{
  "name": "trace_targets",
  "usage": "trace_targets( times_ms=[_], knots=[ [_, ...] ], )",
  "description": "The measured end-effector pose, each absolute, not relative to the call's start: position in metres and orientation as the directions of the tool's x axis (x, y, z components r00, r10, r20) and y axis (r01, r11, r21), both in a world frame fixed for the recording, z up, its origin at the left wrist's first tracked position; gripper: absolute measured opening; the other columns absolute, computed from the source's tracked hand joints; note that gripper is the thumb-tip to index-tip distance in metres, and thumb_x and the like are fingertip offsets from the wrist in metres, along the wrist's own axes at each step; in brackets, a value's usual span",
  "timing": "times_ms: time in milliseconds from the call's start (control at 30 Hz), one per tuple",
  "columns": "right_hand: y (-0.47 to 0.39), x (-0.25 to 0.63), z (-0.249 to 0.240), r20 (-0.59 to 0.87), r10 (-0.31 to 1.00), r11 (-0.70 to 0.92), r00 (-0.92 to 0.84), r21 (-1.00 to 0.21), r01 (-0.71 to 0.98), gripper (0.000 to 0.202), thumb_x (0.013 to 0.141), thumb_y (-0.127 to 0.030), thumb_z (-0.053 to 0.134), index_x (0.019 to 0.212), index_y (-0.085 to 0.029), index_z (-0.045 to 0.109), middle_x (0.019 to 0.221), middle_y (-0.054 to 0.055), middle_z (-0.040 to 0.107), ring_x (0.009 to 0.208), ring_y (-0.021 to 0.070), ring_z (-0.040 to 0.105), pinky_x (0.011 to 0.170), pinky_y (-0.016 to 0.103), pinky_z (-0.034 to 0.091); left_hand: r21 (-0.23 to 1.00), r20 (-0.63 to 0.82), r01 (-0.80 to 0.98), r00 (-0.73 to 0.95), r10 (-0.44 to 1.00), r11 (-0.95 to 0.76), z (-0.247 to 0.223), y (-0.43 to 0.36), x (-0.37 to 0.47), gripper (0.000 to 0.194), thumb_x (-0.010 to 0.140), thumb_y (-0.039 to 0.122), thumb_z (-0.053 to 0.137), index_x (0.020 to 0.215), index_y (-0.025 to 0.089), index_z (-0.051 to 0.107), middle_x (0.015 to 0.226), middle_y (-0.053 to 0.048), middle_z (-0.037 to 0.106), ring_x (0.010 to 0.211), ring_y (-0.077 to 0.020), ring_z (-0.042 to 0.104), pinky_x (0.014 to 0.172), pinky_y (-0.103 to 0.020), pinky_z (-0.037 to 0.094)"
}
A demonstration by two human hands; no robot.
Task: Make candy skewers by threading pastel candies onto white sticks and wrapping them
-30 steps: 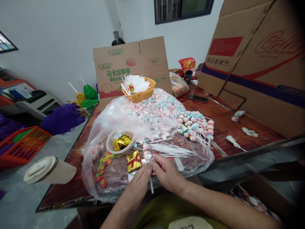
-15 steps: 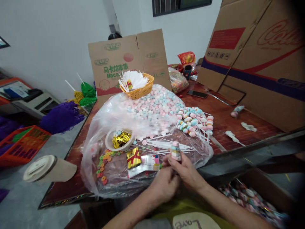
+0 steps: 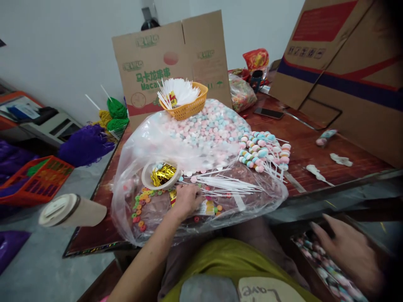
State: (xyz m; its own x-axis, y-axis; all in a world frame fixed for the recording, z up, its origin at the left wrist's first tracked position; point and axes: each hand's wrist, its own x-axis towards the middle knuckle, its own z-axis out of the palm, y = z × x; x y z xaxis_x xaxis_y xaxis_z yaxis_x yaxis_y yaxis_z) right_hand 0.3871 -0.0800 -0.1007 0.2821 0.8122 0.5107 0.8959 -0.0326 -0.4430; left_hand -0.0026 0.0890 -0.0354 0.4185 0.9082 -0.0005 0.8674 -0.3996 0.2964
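Note:
My left hand (image 3: 187, 200) rests on the clear plastic sheet, fingers curled down over a printed packet (image 3: 208, 207) and a gold-and-red packet (image 3: 173, 198). What its fingertips pinch is hidden. Close by lie white sticks (image 3: 231, 184), one tipped with a pink candy. At lower right, my right hand (image 3: 349, 251), somewhat blurred, is open with thumb and fingers apart, over a box of wrapped candy skewers (image 3: 327, 268). Finished skewers of pastel candies (image 3: 262, 151) are piled on the right of the sheet. Loose pink, blue and white candies (image 3: 210, 126) spread behind.
A white bowl (image 3: 145, 178) holds gold twist ties; ring candies (image 3: 138, 209) line the sheet's left. A yellow basket (image 3: 189, 110) of white sticks stands behind. A lidded cup (image 3: 78, 212) tilts at the table's left edge. Cardboard boxes (image 3: 201, 46) and a phone (image 3: 268, 113) are farther back.
My hands, together on a candy skewer before, have parted. The left went forward and left to the packets; the right moved down right over the box, the skewer no longer in it.

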Motion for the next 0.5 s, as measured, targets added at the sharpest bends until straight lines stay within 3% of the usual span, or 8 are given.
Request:
trace_targets(
  times_ms=[67,133,200,300,433,500],
  knots=[
    [-0.044,0.344,-0.081,0.562,0.814,0.105,0.145,-0.388,0.916,0.011,0.078,-0.032,0.053,0.084,-0.025,0.060,0.080,0.014,0.064,0.075,0.0289,0.059,0.068,0.044,0.043,0.344,0.012,0.836,0.450,0.893,-0.426,-0.036,0.092,-0.003,0.015,0.078,0.030,0.058,0.076,0.022,0.070,0.072,-0.001,0.069,0.073,-0.0175,0.060,0.080,-0.034,0.038],
    [-0.006,0.293,-0.058,0.632,0.774,0.296,0.040,-0.417,0.859,0.013,0.080,-0.026,0.053,0.090,-0.022,0.060,0.084,0.010,0.063,0.080,0.0247,0.057,0.074,0.040,0.044,0.389,0.038,0.803,0.476,0.879,-0.452,-0.034,0.093,-0.004,0.018,0.082,0.029,0.054,0.080,0.024,0.071,0.074,0.001,0.071,0.072,-0.0142,0.061,0.079,-0.029,0.039],
    [0.028,0.244,-0.041,0.582,0.810,0.420,-0.074,-0.488,0.765,0.016,0.082,-0.024,0.050,0.092,-0.019,0.061,0.089,0.010,0.062,0.086,0.0234,0.054,0.079,0.039,0.043,0.416,0.075,0.781,0.480,0.874,-0.465,-0.033,0.094,-0.006,0.017,0.083,0.028,0.054,0.087,0.025,0.070,0.082,0.001,0.072,0.076,-0.0139,0.062,0.081,-0.028,0.039],
    [0.069,0.191,-0.040,0.421,0.883,0.439,-0.206,-0.588,0.680,0.017,0.080,-0.022,0.050,0.090,-0.016,0.063,0.091,0.011,0.060,0.090,0.0243,0.050,0.081,0.039,0.041,0.432,0.131,0.750,0.498,0.857,-0.501,-0.037,0.097,-0.008,0.016,0.083,0.025,0.054,0.088,0.026,0.069,0.089,0.001,0.072,0.084,-0.0152,0.061,0.087,-0.031,0.037],
    [0.097,0.171,-0.060,0.336,0.908,0.416,-0.249,-0.665,0.620,0.018,0.079,-0.016,0.046,0.070,-0.017,0.061,0.069,0.006,0.057,0.071,0.0184,0.051,0.070,0.031,0.043,0.437,0.189,0.744,0.473,0.860,-0.506,-0.042,0.100,-0.009,0.017,0.084,0.025,0.051,0.081,0.021,0.067,0.088,-0.003,0.070,0.084,-0.0173,0.060,0.084,-0.032,0.038],
    [0.098,0.175,-0.063,0.327,0.922,0.383,-0.206,-0.711,0.589,0.024,0.084,-0.016,0.038,0.080,-0.016,0.061,0.077,0.007,0.059,0.076,0.0180,0.052,0.073,0.031,0.043,0.451,0.201,0.748,0.446,0.872,-0.486,-0.038,0.102,-0.009,0.019,0.085,0.024,0.047,0.082,0.018,0.065,0.084,-0.005,0.068,0.081,-0.0174,0.059,0.077,-0.030,0.041]
  ],
)
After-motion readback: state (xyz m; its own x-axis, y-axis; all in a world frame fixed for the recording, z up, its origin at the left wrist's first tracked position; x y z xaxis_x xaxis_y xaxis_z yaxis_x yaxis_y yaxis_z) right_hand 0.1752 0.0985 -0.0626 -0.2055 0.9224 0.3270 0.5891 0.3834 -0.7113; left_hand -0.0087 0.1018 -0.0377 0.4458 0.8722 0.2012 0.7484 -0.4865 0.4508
